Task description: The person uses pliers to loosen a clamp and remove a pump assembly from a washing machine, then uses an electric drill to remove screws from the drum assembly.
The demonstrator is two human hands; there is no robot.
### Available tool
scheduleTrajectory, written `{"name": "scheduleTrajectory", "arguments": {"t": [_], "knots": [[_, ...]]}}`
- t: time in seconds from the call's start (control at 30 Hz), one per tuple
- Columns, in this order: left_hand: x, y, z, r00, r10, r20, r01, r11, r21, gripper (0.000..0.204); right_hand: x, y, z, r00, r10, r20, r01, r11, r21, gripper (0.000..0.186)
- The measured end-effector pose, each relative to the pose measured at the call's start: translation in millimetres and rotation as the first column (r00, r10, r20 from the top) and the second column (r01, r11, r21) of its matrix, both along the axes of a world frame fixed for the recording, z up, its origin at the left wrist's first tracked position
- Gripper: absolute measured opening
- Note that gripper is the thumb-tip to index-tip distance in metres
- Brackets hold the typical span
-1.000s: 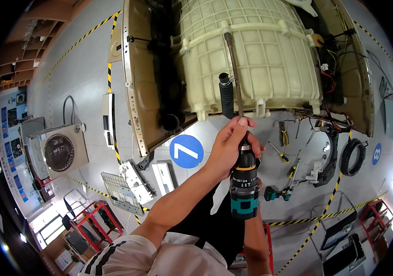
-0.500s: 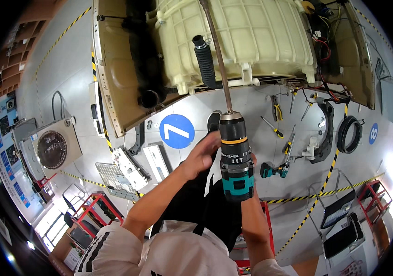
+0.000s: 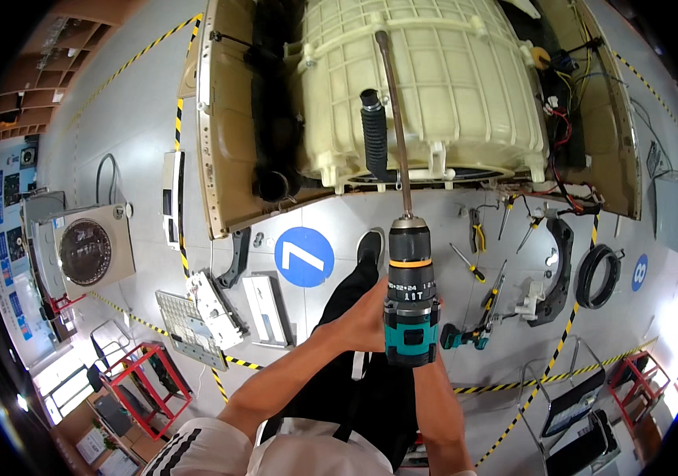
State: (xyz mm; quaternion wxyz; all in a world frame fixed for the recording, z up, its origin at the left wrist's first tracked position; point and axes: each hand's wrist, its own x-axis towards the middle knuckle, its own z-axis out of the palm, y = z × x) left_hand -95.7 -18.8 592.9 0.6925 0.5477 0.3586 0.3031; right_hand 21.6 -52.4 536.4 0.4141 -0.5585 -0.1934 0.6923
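A teal and black cordless drill (image 3: 412, 293) points away from me, with a long brown metal rod (image 3: 399, 127) in its chuck. The rod's far end lies over the ribbed cream plastic tub (image 3: 426, 87) of an opened washing machine; whether it touches cannot be made out. My right hand (image 3: 440, 317) is closed on the drill from below, mostly hidden behind its body. On the drill's left side, my left hand (image 3: 369, 321) is wrapped against it, its fingertips out of sight behind the tool. A black corrugated hose (image 3: 374, 139) stands up beside the rod.
Pliers (image 3: 478, 232), a screwdriver (image 3: 467, 262) and a second teal power tool (image 3: 466, 336) lie on the floor to the right. Beyond them are a curved black part (image 3: 557, 274) and a black rubber ring (image 3: 599, 276). Removed panels (image 3: 266, 309) lie at left. Loose wires (image 3: 565, 127) hang inside the cabinet's right side.
My left hand has gone from beside the drill, fingers spread, to closing in against it. The machine sits lower in view, and the rod's far end now shows over the tub.
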Motion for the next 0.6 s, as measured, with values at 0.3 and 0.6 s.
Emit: {"name": "scheduleTrajectory", "arguments": {"t": [0.3,0.6], "knots": [[-1,-6,0,0.998,0.067,-0.012,-0.067,0.996,-0.055,0.070,1,-8,-17,0.782,-0.098,0.616,-0.258,0.848,0.463,0.017],[-1,1,9,0.990,0.120,0.081,-0.117,0.992,-0.039,0.066,2,-15,-17,0.989,-0.034,0.144,-0.003,0.968,0.250,0.029]]}}
